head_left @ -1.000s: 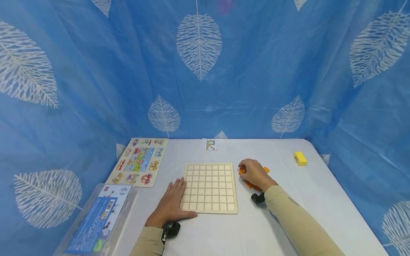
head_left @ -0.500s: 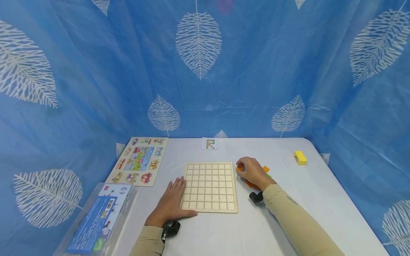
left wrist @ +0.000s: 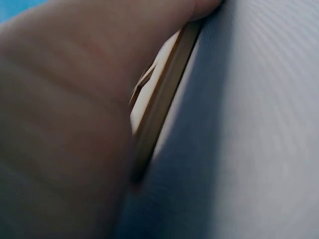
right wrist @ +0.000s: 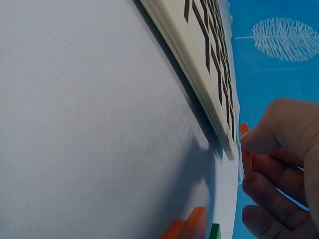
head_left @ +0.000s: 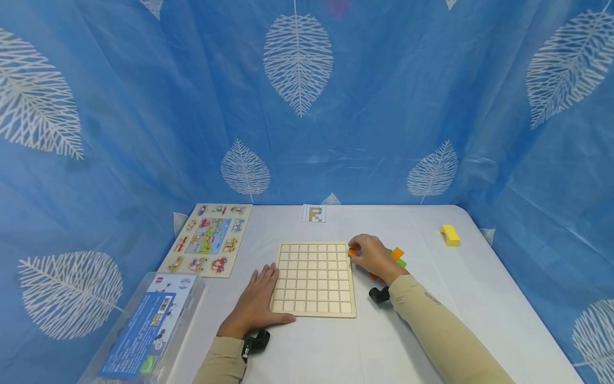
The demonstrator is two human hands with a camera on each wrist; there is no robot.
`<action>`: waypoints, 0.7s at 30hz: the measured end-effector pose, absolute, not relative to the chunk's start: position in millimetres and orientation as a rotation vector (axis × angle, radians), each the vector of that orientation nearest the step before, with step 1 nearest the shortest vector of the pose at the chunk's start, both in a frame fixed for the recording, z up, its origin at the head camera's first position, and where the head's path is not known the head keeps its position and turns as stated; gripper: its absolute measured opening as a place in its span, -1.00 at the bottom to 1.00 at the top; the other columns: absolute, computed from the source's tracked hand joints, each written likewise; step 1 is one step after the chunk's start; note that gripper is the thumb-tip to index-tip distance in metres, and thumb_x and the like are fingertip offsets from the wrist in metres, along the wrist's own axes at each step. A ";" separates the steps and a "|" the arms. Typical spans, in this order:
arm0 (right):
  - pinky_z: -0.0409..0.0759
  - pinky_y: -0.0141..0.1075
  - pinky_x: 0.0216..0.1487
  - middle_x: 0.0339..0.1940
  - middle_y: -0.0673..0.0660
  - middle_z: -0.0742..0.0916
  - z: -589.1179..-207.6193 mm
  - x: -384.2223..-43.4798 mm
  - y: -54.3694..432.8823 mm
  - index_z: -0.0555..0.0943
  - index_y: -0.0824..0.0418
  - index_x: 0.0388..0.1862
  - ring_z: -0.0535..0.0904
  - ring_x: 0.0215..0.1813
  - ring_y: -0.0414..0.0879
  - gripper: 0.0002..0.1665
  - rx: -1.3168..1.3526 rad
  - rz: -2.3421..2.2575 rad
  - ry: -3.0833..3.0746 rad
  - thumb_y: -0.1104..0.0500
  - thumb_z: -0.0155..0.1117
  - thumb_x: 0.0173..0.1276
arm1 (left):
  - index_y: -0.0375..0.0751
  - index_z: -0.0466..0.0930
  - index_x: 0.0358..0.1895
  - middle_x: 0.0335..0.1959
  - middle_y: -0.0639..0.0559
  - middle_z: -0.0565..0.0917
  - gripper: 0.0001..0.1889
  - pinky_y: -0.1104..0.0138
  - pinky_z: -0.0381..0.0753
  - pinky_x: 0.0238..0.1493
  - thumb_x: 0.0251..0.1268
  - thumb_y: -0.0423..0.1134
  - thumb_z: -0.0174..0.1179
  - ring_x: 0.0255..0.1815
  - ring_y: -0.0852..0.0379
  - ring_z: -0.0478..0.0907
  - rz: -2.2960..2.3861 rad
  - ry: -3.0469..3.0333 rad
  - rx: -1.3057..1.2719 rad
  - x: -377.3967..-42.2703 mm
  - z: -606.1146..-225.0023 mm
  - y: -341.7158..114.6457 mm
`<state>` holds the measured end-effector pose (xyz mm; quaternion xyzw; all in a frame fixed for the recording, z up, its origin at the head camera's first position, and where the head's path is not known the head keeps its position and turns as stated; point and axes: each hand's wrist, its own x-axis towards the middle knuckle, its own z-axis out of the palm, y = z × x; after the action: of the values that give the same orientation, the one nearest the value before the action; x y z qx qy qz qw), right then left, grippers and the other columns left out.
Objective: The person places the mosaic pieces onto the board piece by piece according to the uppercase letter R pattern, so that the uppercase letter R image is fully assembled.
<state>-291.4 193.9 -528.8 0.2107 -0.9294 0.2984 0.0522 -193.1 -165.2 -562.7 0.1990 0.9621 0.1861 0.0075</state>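
Observation:
A square wooden grid board (head_left: 312, 280) lies on the table, its grooved cells bare. My left hand (head_left: 254, 304) rests along its left edge, fingers straight and thumb spread by the front left corner. Thumb and fingertips of my right hand (head_left: 376, 258) pinch a flat orange tile (right wrist: 247, 159), held beside the board's far right corner. Under and behind that hand lie loose tiles, among them an orange one (head_left: 397, 253) and a green one (head_left: 401, 262); the hand hides part of them. In the left wrist view, the palm covers much of the board's edge (left wrist: 169, 94).
A small card with a coloured grid pattern (head_left: 314, 213) lies at the table's back edge. A yellow arch block (head_left: 450, 235) sits at the right. On the left are a wooden vehicle puzzle (head_left: 208, 240) and a clear plastic box with a blue label (head_left: 139, 336).
My right hand has moved left with the orange tile, from the loose tiles to the board's right edge. More green and orange tiles show behind it. The left hand stays put.

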 end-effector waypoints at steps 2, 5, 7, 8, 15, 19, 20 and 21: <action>0.72 -0.09 0.05 -0.08 0.13 0.73 -528.3 -291.3 191.6 0.74 0.33 0.01 0.69 -0.02 0.03 -0.70 0.648 0.926 -2.828 0.37 0.51 0.30 | -0.43 0.09 0.65 0.67 -0.25 0.12 0.50 -0.08 -0.10 0.64 -0.19 0.69 0.33 0.68 -0.20 -0.02 0.579 3.006 0.620 -193.3 -562.3 -165.0; 0.71 -0.09 0.06 -0.08 0.12 0.73 -528.3 -291.3 188.0 0.74 0.33 0.02 0.69 -0.01 0.02 -0.70 0.660 0.943 -2.830 0.38 0.49 0.31 | -0.43 0.09 0.65 0.67 -0.25 0.13 0.50 -0.07 -0.11 0.64 -0.19 0.69 0.33 0.68 -0.20 -0.02 0.571 3.006 0.623 -193.7 -562.2 -165.0; 0.71 -0.08 0.06 -0.07 0.12 0.73 -528.7 -291.4 185.6 0.73 0.33 0.03 0.69 -0.01 0.02 -0.70 0.662 0.951 -2.829 0.38 0.49 0.31 | -0.44 0.09 0.65 0.67 -0.25 0.13 0.50 -0.07 -0.11 0.64 -0.19 0.69 0.33 0.68 -0.20 -0.01 0.565 3.009 0.627 -194.0 -562.6 -165.1; 0.71 -0.08 0.07 -0.07 0.12 0.73 -529.2 -291.5 184.4 0.73 0.33 0.03 0.69 -0.01 0.02 -0.69 0.663 0.956 -2.827 0.38 0.49 0.31 | -0.44 0.09 0.65 0.67 -0.25 0.13 0.50 -0.07 -0.11 0.64 -0.19 0.69 0.32 0.68 -0.20 -0.01 0.564 3.010 0.628 -194.1 -562.8 -165.2; 0.71 -0.08 0.05 -0.09 0.12 0.73 -533.3 -291.7 176.7 0.74 0.32 0.02 0.69 -0.03 0.01 -0.69 0.661 0.972 -2.812 0.39 0.48 0.28 | -0.43 0.09 0.65 0.67 -0.25 0.13 0.50 -0.07 -0.10 0.64 -0.19 0.70 0.32 0.68 -0.20 -0.01 0.561 3.014 0.625 -194.4 -564.2 -165.6; 0.71 -0.09 0.03 -0.09 0.13 0.73 -531.4 -290.7 171.3 0.74 0.34 0.02 0.69 -0.04 0.01 -0.70 0.679 0.977 -2.805 0.41 0.46 0.30 | -0.43 0.09 0.65 0.67 -0.25 0.13 0.50 -0.08 -0.09 0.63 -0.19 0.70 0.31 0.68 -0.20 -0.01 0.557 3.013 0.625 -194.4 -563.9 -165.6; 0.71 -0.09 0.02 -0.09 0.13 0.74 -530.8 -290.4 169.8 0.74 0.34 0.02 0.69 -0.04 0.01 -0.70 0.683 0.978 -2.804 0.41 0.46 0.30 | -0.43 0.10 0.65 0.67 -0.26 0.13 0.50 -0.08 -0.09 0.63 -0.18 0.70 0.31 0.68 -0.20 0.00 0.556 3.014 0.625 -194.4 -563.9 -165.6; 0.71 -0.10 0.02 -0.09 0.13 0.74 -530.0 -290.3 168.2 0.74 0.34 0.03 0.69 -0.04 0.01 -0.70 0.690 0.986 -2.803 0.41 0.46 0.30 | -0.44 0.09 0.65 0.67 -0.26 0.13 0.50 -0.08 -0.09 0.64 -0.18 0.70 0.31 0.68 -0.20 -0.01 0.554 3.013 0.624 -194.4 -564.0 -165.6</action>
<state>-290.3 168.2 -530.0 0.2261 -0.9179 0.3229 0.0457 -194.4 -165.6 -564.0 0.1996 0.9637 0.1772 0.0075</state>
